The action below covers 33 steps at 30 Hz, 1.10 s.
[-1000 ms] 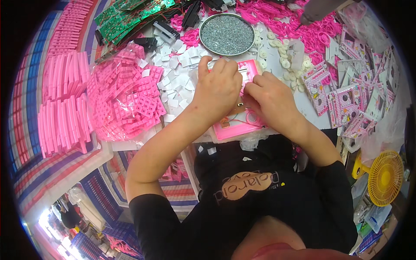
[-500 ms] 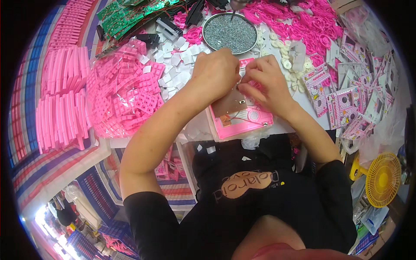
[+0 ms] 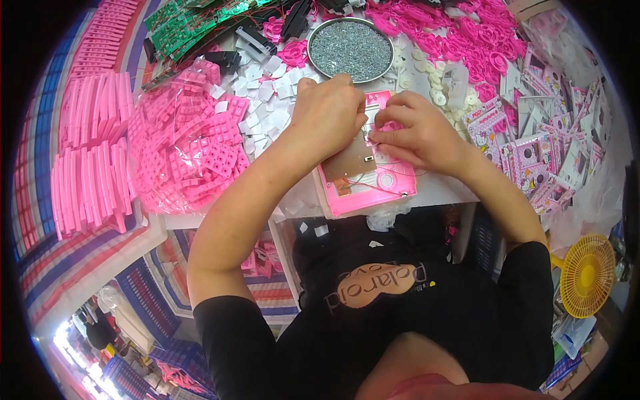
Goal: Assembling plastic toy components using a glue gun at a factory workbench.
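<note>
In front of me a pink plastic casing lies face down, its inside showing. A brown circuit board sits in it, with thin red wires below and a round speaker-like part beside. My left hand is closed over the board's upper left, its fingertips curled under and hidden. From the right, my right hand reaches over the casing, thumb and fingers pinched together by the board's right edge. What either hand holds, if anything, is too small or covered.
A round dish of small screws stands beyond the casing. To the left lie white squares, a bag of pink keypads and stacked pink parts. Green circuit boards lie far left; printed panels and pink rings are right.
My right hand has shifted slightly, its fingers drawing closer together at the board's edge, and its elbow has swung outward. The tool tip over the screw dish is gone from view. My left hand stays put.
</note>
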Each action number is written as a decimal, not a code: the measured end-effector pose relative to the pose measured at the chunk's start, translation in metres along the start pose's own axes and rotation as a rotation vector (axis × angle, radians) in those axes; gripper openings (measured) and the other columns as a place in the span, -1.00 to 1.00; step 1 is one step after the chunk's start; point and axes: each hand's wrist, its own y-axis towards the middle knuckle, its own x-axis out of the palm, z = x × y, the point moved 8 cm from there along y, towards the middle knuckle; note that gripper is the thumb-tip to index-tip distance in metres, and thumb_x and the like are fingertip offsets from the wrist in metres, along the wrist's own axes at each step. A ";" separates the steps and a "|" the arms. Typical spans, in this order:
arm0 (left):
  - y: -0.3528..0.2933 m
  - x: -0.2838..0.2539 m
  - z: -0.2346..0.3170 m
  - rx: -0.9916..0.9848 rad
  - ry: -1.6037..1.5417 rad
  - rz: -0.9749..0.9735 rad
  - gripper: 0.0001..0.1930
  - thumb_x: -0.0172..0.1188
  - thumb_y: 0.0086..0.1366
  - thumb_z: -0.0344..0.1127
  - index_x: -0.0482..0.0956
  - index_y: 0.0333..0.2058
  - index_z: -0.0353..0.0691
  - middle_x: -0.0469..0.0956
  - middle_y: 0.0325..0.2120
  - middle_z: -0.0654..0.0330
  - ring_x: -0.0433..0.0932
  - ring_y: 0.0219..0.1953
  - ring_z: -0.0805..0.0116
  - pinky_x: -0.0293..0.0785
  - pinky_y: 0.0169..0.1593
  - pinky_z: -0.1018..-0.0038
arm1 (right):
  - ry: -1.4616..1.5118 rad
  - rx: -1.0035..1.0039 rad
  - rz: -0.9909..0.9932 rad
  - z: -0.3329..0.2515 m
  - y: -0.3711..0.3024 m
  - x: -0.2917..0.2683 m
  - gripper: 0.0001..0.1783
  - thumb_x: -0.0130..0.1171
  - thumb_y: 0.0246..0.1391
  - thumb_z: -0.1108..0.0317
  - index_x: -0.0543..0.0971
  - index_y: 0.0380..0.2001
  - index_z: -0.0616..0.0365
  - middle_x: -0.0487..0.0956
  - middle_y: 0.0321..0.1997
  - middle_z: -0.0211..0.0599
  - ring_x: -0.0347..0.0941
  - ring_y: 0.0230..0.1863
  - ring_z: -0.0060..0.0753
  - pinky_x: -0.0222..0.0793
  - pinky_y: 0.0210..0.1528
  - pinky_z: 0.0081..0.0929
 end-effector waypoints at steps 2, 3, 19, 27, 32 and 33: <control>0.000 0.001 0.000 0.006 0.009 -0.001 -0.87 0.32 0.18 -0.25 0.66 -0.42 -0.16 0.55 -0.36 0.18 0.59 -0.24 0.11 0.29 -0.07 0.10 | 0.001 0.007 -0.009 0.000 0.002 -0.003 -0.79 0.39 -0.07 0.29 0.73 -0.29 0.02 0.58 -0.14 -0.40 0.44 -0.03 -0.16 0.40 0.05 -0.18; 0.000 0.002 0.000 0.007 0.013 -0.002 -0.87 0.32 0.18 -0.25 0.67 -0.41 -0.16 0.55 -0.35 0.18 0.59 -0.25 0.11 0.29 -0.07 0.10 | 0.002 0.010 -0.015 0.000 0.002 -0.003 -0.79 0.39 -0.07 0.29 0.73 -0.30 0.03 0.58 -0.15 -0.40 0.44 -0.04 -0.17 0.40 0.05 -0.18; -0.012 -0.026 -0.031 0.021 -0.331 0.339 -0.81 0.35 0.18 -0.25 0.67 -0.27 -0.19 0.60 -0.35 0.14 0.61 -0.31 0.15 0.42 -0.12 0.22 | -0.115 0.216 0.091 -0.013 0.004 0.012 -0.77 0.33 -0.02 0.34 0.60 -0.27 0.15 0.48 -0.22 -0.24 0.41 -0.14 -0.12 0.36 -0.07 -0.22; -0.057 -0.034 -0.046 -0.178 0.002 0.510 -0.77 0.39 0.15 -0.17 0.69 -0.31 -0.18 0.67 -0.38 0.21 0.60 -0.32 0.21 0.37 -0.14 0.26 | -0.003 0.213 0.094 0.001 0.015 -0.004 -0.75 0.32 -0.02 0.29 0.64 -0.24 0.12 0.55 -0.30 -0.24 0.47 -0.20 -0.12 0.37 -0.08 -0.19; -0.062 -0.029 -0.023 -0.082 -0.231 0.568 -0.84 0.39 0.12 -0.31 0.66 -0.31 -0.15 0.65 -0.42 0.24 0.57 -0.30 0.30 0.34 -0.10 0.35 | 0.215 0.301 0.344 0.008 0.045 -0.011 -0.74 0.36 0.00 0.22 0.65 -0.28 0.13 0.61 -0.31 -0.19 0.54 -0.25 -0.08 0.43 -0.19 -0.20; -0.062 -0.025 -0.023 -0.110 -0.288 0.537 -0.84 0.39 0.12 -0.35 0.65 -0.30 -0.16 0.65 -0.42 0.25 0.56 -0.31 0.30 0.34 -0.09 0.37 | 0.209 0.278 0.335 0.004 0.050 -0.009 -0.73 0.36 0.03 0.19 0.65 -0.29 0.14 0.62 -0.33 -0.21 0.56 -0.24 -0.08 0.45 -0.24 -0.23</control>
